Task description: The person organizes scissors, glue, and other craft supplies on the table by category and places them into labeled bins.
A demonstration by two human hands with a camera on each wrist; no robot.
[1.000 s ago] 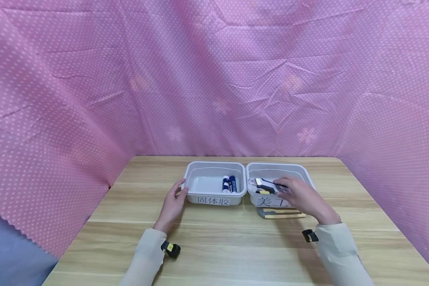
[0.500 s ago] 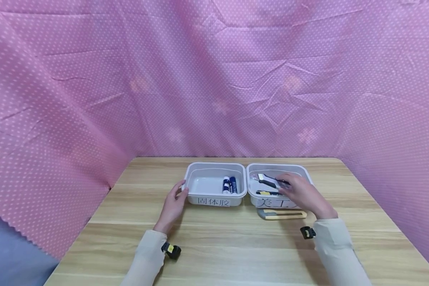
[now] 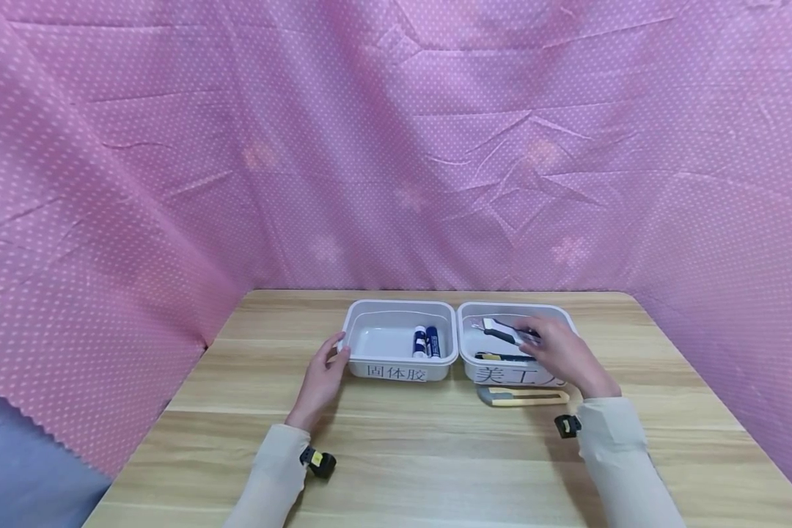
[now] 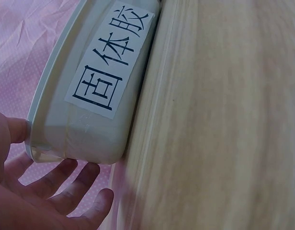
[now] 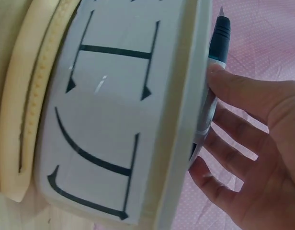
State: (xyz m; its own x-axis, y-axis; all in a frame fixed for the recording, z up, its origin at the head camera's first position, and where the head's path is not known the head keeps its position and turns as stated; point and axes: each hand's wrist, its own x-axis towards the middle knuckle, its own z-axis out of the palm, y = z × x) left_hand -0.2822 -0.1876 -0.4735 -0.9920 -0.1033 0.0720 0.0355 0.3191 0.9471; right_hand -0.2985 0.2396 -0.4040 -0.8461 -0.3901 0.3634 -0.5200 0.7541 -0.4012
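Note:
My left hand (image 3: 322, 378) grips the near left corner of the left white plastic tray (image 4: 97, 139), thumb at the rim and fingers around the end. Two blue-and-white glue sticks (image 3: 425, 342) lie in that tray. Over the right white tray (image 3: 465, 352), my right hand (image 3: 561, 356) pinches a grey-and-black utility knife (image 5: 219, 43), its pointed blade tip directed away from the palm. A black-and-yellow utility knife (image 3: 501, 357) lies low in the right tray. In front of it on the table rests a cream-and-grey box cutter (image 3: 524, 397).
Both trays stand side by side near the back of the wooden table (image 3: 396, 455), with paper labels (image 4: 109, 60) on their front walls. Pink dotted cloth (image 3: 409, 147) hangs behind and at the sides.
My right hand has shifted slightly back and to the right with the knife, uncovering more of the black-and-yellow knife and the label. My left hand stays at its tray corner.

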